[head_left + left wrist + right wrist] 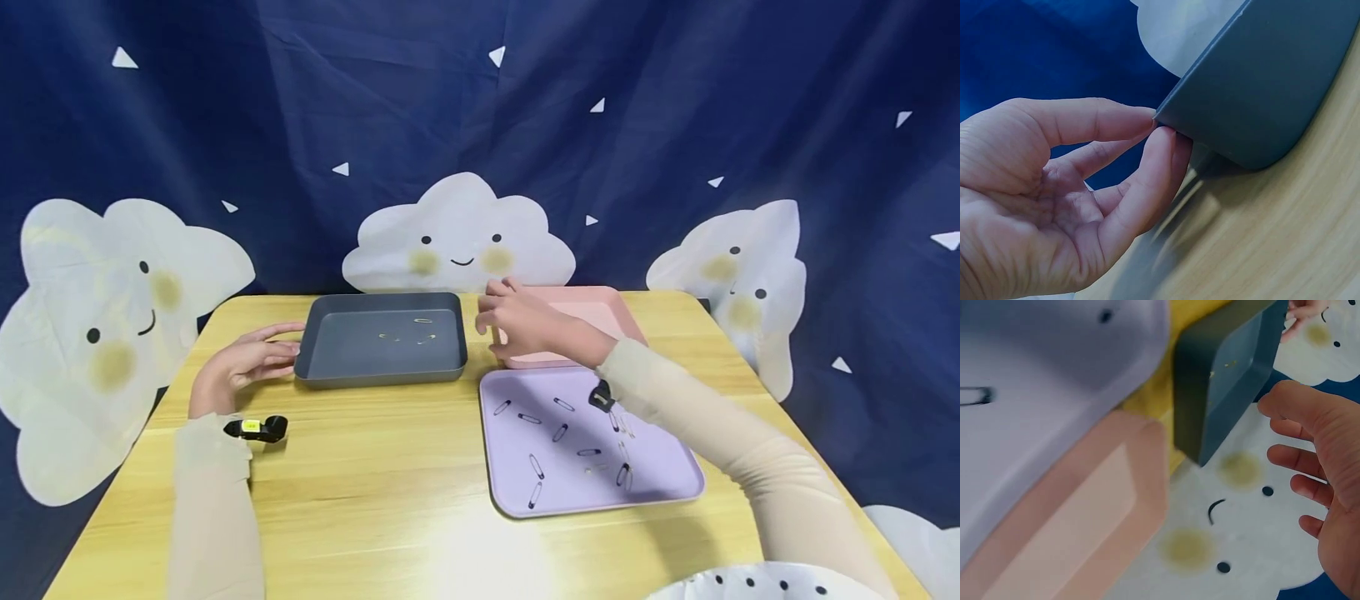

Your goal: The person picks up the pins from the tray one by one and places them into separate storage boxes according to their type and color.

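Observation:
My left hand [247, 367] is at the left side of a dark grey tray [337, 350], its fingertips touching the outside of the tray's corner in the left wrist view. Three gold safety pins [425, 339] lie in that tray. Over the left edge of a pink tray [611, 312] hovers my right hand [517, 321], fingers loosely bent, nothing visible in them. In the right wrist view its fingers [1297, 459] are spread apart. In front of the pink tray is a lilac tray [498, 467] holding several black safety pins [529, 418] and some gold ones [622, 452].
All three trays sit on a light wooden table [360, 483]. The right forearm [697, 417] crosses above the lilac tray and hides part of it. Behind the table hangs a dark blue curtain [420, 108] with smiling white clouds.

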`<state>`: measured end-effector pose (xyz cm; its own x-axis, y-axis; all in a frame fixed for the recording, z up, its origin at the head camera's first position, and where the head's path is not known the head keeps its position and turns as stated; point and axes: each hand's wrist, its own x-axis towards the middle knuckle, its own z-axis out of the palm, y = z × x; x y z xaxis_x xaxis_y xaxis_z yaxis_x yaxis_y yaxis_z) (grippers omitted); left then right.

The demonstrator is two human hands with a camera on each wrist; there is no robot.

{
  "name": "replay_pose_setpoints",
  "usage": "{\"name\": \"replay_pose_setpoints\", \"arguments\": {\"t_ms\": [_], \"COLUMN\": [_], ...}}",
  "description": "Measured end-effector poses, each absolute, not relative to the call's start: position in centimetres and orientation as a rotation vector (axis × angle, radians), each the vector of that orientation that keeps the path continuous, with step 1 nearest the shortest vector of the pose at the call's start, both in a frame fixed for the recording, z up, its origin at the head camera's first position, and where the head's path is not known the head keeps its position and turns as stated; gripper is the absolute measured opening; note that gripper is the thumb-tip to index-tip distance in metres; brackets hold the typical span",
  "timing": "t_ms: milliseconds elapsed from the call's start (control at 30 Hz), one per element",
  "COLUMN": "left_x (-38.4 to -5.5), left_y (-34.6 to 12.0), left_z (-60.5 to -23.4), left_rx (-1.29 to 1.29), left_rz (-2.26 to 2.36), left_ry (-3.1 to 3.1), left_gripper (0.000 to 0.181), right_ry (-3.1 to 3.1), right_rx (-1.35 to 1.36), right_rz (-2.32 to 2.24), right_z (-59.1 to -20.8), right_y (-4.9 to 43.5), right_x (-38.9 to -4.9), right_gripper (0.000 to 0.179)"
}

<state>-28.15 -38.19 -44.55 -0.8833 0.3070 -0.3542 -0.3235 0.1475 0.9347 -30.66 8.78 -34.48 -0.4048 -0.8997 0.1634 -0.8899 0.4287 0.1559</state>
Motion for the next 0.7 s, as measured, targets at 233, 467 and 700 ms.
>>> {"name": "replay_pose_setpoints", "arguments": {"t_ms": [233,467,700], "left_x": [-27.9,-27.9,-28.3], "left_y": [-38.5,-38.9,-38.5], "left_z": [-44.6,-44.6,-44.6], "left_rx": [-0.009,-0.017,-0.001], "left_rz": [1.790,1.836,1.841], "left_ry": [1.949,1.892,1.879], "left_gripper": [0.058,0.053,0.056], "right_ry": [-2.508,-2.549,-2.626], "right_rx": [1.528,1.415,1.383], "right_rz": [-0.034,-0.058,-0.041], "right_z": [-35.5,-36.2,-37.1], "right_y": [14.1,19.0,23.5], "right_x": [-29.0,-27.6,-25.7], "right_gripper": [0.019,0.023,0.023]}}
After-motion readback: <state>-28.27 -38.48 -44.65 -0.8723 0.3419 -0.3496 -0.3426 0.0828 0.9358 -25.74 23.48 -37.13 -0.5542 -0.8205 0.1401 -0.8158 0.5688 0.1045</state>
